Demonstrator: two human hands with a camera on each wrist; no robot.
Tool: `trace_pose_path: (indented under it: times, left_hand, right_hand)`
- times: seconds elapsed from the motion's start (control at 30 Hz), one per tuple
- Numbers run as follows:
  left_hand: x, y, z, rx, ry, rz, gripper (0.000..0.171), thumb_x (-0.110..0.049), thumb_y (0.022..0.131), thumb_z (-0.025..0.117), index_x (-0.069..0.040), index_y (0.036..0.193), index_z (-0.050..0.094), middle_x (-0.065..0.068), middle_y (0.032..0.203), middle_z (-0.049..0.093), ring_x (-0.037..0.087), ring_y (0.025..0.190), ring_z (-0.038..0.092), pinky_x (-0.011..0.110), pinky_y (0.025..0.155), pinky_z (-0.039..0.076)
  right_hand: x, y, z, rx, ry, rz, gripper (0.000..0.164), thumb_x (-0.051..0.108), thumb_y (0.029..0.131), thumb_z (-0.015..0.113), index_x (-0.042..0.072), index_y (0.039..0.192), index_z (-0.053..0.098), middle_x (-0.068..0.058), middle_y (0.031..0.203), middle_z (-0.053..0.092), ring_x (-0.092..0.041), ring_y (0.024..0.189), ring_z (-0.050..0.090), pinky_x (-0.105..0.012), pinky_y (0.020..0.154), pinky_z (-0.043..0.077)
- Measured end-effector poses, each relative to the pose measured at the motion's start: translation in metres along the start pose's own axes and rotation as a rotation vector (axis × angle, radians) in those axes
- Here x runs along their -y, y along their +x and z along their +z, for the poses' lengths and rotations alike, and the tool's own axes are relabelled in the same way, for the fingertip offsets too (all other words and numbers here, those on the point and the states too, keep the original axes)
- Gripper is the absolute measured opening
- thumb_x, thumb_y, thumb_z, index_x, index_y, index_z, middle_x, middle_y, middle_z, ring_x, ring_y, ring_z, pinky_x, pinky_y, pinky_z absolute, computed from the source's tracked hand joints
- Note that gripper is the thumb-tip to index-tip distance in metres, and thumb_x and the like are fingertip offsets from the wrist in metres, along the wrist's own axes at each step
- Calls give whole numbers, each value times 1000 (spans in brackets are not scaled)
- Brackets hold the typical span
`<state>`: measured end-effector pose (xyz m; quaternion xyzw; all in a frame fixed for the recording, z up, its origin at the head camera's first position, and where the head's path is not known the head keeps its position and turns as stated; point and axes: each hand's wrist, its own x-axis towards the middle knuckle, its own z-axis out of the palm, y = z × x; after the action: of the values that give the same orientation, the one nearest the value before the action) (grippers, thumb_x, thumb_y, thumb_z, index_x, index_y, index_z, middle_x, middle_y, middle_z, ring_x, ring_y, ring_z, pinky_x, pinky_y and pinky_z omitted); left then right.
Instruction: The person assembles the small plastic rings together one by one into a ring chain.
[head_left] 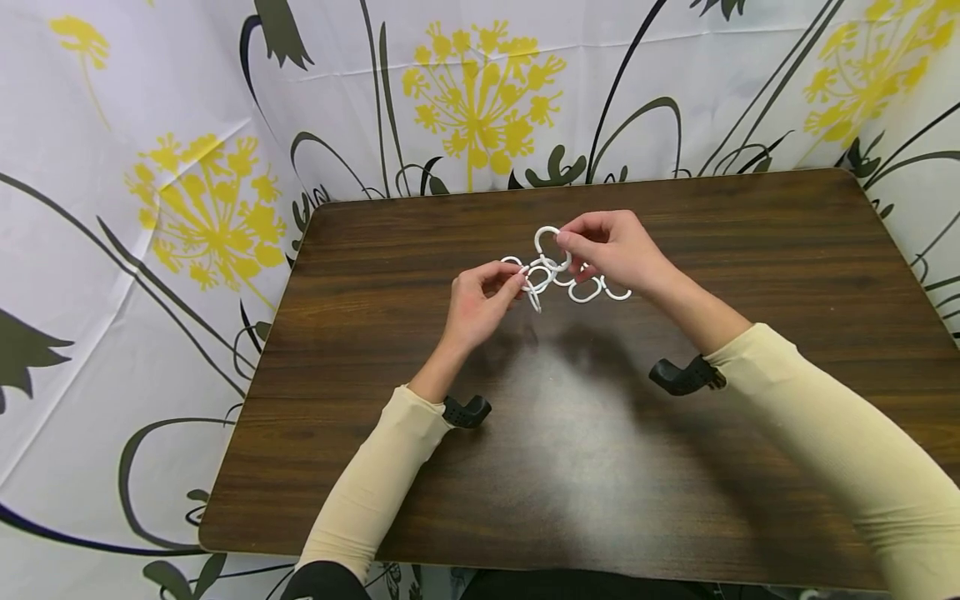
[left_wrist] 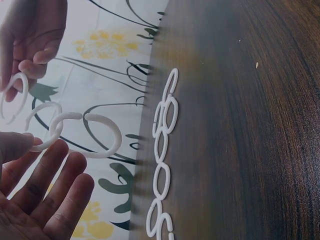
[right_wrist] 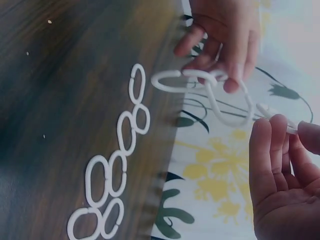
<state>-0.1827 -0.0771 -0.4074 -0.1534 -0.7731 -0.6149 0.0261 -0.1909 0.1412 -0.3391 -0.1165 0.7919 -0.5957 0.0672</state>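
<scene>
Between thumb and fingertips, my left hand (head_left: pixel 477 304) pinches a short string of joined white plastic chain links (left_wrist: pixel 118 135); the end link has a small gap in its side. My right hand (head_left: pixel 611 246) pinches one more white C-shaped link (left_wrist: pixel 26 90) between thumb and fingers, raised above the table. In the left wrist view this link is apart from the left hand's string. A row of white links (right_wrist: pixel 89 175) lies on the table below both hands. The right hand's fingers partly hide that row in the head view.
The dark wood-grain table (head_left: pixel 337 467) spreads out under both arms. A white curtain (head_left: pixel 330 50) with yellow and dark green plants hangs along its far and left edges. Each wrist carries a black camera mount (head_left: pixel 465 412).
</scene>
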Motion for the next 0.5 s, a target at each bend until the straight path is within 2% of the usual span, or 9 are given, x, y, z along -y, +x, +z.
trace_pose_path:
  times: [0.13, 0.2, 0.5]
  left_hand:
    - [2, 0, 0, 5, 2, 11, 17, -8, 92, 68, 6, 101, 71, 15, 84, 71, 36, 73, 67, 24, 57, 55]
    - [2, 0, -1, 5, 9, 15, 16, -8, 92, 68, 5, 101, 71, 13, 84, 71, 43, 76, 66, 25, 58, 56]
    - [2, -2, -2, 3, 45, 36, 16, -10, 92, 69, 3, 101, 72, 13, 84, 72, 37, 74, 68, 22, 59, 55]
  right_hand:
    - [-1, -1, 8, 30, -5, 7, 22, 16, 94, 67, -5, 102, 69, -17, 76, 65, -23, 63, 65, -33, 57, 59]
    - [-1, -1, 11, 38, -17, 8, 22, 16, 94, 67, -5, 102, 69, -17, 78, 65, -24, 65, 65, -32, 57, 59]
    - [-2, -1, 20, 50, -71, -5, 20, 13, 95, 66, -6, 100, 69, -22, 80, 67, -31, 67, 67, -32, 56, 58]
